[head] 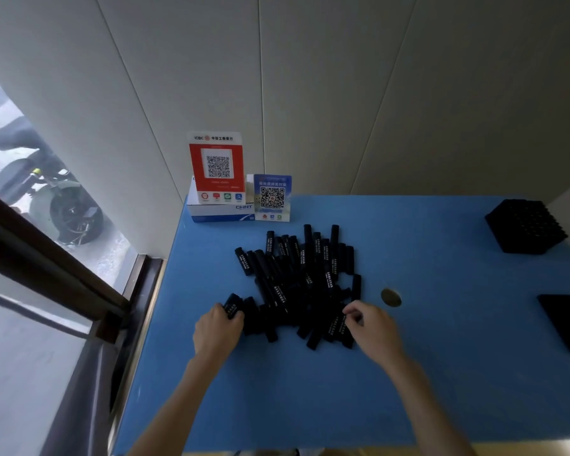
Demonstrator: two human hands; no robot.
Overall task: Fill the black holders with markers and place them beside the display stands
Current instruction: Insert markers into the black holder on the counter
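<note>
A blue worktop (441,357) stands against pale wall panels. The left hand (216,329) curls round one marker (233,307) at the pile's near-left edge; the right hand (372,327) pinches another at its near-right. The matte black markers (303,278) mostly point away from the person. A honeycomb holder (525,227) sits at the far-right corner, nearer the right hand; the display stands (218,166) stand at the far-left.

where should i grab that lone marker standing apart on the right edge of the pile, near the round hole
Pinch the lone marker across its barrel near the middle, coming from above. It lies flat on the blue table, with bare table on its right toward the round hole, so fingers should fit there; its left side crowds the pile.
</note>
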